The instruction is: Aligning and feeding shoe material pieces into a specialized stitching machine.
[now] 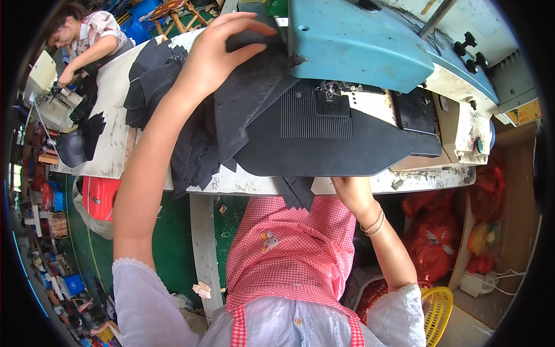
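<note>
My left hand [217, 52] reaches to the far side of the table, left of a blue machine head [358, 43]. Its thumb and fingers curve around a black sheet piece [248, 98] of leather-like or cloth material, which hangs down over the left part of a black machine plate [306, 153]. A ribbed strip and a small metal foot [329, 95] sit on that plate, under the head. My right hand [351, 189] is at the plate's near edge, its fingers hidden beneath it. Near it, more black pieces [298, 191] stick out over the table edge.
A heap of black pieces [156, 87] lies left on the white table [110, 139]. Another person [89, 37] works at a machine far left. Red bags [433, 234] and a yellow basket [439, 312] stand low on the right; a red container [99, 198] is low on the left.
</note>
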Demonstrator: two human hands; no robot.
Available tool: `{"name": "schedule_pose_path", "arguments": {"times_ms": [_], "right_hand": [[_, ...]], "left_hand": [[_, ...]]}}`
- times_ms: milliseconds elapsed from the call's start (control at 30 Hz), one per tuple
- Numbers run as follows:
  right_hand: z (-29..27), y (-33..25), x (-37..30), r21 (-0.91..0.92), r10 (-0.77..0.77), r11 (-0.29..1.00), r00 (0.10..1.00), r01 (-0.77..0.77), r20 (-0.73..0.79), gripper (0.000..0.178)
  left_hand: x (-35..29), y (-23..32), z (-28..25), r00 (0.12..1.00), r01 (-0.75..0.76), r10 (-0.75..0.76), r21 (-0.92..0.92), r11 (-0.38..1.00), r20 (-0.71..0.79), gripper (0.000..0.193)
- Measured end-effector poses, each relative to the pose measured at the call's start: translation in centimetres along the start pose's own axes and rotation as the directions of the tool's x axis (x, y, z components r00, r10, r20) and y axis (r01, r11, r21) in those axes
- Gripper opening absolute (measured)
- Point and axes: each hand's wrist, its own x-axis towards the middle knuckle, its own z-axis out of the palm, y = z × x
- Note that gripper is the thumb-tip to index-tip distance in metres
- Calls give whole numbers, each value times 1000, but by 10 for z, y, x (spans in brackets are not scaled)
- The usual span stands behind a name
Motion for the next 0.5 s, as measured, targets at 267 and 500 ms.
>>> {"name": "schedule_pose_path", "arguments": {"times_ms": [267,500], "right_hand": [[61,53,21,-335,-71,940,997,65,-4,29],[73,104,15,-350,-208,922,975,168,-80,24]], "left_hand": [[-135,-68,-87,933,340,-359,287,896,14,42],[-143,36,-54,945,312,-298,104,944,-135,21]]}}
